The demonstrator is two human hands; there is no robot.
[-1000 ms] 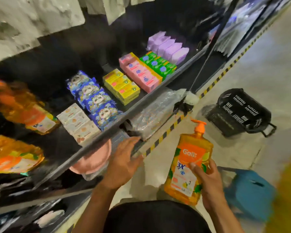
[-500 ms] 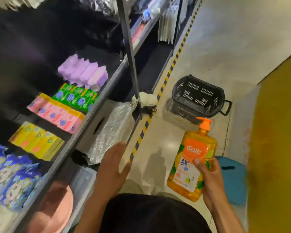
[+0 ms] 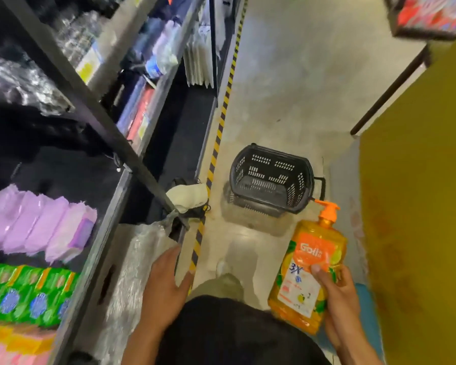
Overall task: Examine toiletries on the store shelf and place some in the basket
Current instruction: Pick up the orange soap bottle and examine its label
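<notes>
My right hand [image 3: 338, 301] grips an orange pump bottle [image 3: 307, 264] of liquid soap by its lower right side, held upright above the floor. Ahead of it on the floor stands a black plastic basket [image 3: 271, 177], tilted, with nothing visible inside. My left hand [image 3: 163, 288] hangs in the air with straight fingers beside the shelf edge [image 3: 108, 227], holding nothing. On the shelf at the left lie purple packs [image 3: 37, 222] and green packs [image 3: 27, 293].
A black shelf post [image 3: 98, 119] slants across the left. Yellow-black tape [image 3: 216, 148] marks the floor along the shelving. A pale cloth [image 3: 187, 197] lies at the post's foot. A yellow panel [image 3: 416, 206] bounds the right; a blue stool [image 3: 369, 312] sits behind my right hand.
The view has swung right along the aisle, so the basket now lies nearer the centre. My left hand has left the shelf edge. The bottle stays gripped in my right hand.
</notes>
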